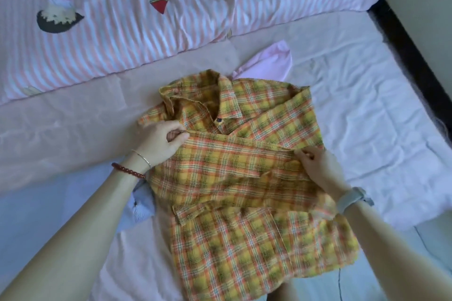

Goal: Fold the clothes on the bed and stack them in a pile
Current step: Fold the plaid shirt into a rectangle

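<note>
Pale bed sheet [354,85], striped quilt [122,32] at far side. Plaid shirt [244,203] mid-bed, sleeves folded across. L hand [159,142] pinches fold edge; R hand [318,166] grips opposite end, prob. pinching. Pink garment [271,61] behind collar.

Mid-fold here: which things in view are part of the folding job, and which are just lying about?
Job:
plaid shirt, gripped by left hand and right hand
pink garment under it
blue-grey garment under its left edge
bed sheet

Lying about:
striped quilt
beaded bracelet
watch
</note>
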{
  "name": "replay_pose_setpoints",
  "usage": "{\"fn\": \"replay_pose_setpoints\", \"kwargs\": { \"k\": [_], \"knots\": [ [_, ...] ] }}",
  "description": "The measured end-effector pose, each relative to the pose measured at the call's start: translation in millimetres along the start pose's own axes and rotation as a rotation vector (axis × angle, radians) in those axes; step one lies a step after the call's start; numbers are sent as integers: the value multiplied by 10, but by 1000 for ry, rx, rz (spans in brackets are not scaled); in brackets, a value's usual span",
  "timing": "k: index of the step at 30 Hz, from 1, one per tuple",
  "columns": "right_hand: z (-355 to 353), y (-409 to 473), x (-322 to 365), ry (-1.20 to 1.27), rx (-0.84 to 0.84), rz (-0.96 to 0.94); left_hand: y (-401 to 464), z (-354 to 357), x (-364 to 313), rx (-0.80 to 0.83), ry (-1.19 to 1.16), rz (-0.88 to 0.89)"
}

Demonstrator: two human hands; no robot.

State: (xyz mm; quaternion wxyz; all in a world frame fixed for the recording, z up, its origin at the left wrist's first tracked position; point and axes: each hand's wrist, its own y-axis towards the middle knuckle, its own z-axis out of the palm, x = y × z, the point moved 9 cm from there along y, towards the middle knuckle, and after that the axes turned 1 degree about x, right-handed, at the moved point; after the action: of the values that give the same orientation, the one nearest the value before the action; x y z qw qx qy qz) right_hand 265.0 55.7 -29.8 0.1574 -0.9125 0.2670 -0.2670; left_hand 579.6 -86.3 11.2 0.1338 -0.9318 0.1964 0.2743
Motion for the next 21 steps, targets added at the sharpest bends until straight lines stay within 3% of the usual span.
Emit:
{"fn": "replay_pose_setpoints", "kwargs": {
  "k": [3,8,10,13,17,19,21],
  "knots": [
    [-121,356,-202,-60,78,56,269,106,-145,-89,152,-15],
    [62,565,-477,-198,124,109,69,342,72,-255,191,-332],
    [121,448,-455,-228,2,54,-309,560,190,-253,166,-451],
    [194,120,-208,-287,-191,-214,-993,917,307,-264,4,-673],
    [684,-275,-44,-360,-10,-475,-1765,1364,451,-247,-325,-1026],
    [874,-352,-81,-395,66,-475,-1947,1475,490,-147,-321,-1077],
    [1025,-375,-163,-431,135,-419,-2025,1492,495,-147,-330,-1023]
  ]
}}
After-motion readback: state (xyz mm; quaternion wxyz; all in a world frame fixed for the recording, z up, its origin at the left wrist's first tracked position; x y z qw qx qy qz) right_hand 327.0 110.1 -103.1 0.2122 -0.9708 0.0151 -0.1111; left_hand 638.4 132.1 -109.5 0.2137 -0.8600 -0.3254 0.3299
